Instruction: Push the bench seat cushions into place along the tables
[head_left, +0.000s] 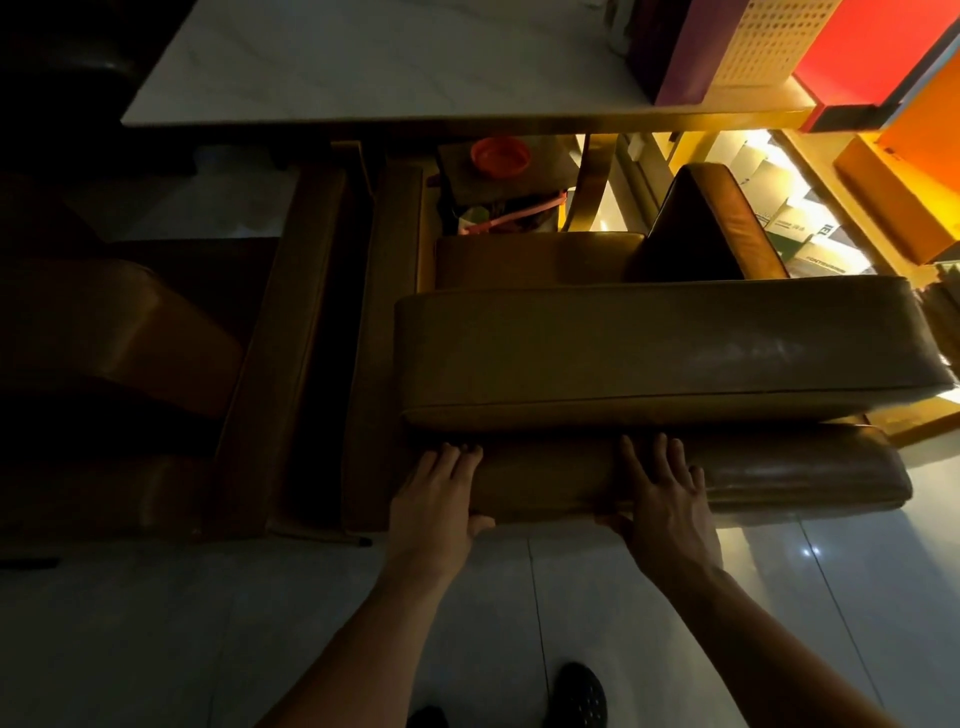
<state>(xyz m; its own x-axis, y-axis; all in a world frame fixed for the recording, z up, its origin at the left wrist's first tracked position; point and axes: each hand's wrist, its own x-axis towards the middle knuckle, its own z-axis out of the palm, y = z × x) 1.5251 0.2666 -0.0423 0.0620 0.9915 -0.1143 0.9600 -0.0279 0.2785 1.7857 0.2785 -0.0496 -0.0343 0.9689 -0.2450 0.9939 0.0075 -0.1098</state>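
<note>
Your left hand (441, 493) and right hand (665, 501) pressed flat on the lower cushion (779, 475), upper cushion (649, 353) stacked on it; an orange bowl (500, 156) sat under the table's (363, 67) near edge.

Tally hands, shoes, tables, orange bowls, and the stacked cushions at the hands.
Hands: 2, left hand, right hand
Shoes: 2
Table: 1
Orange bowl: 1
Stacked cushions: 2, upper cushion, lower cushion
Total: 8
</note>
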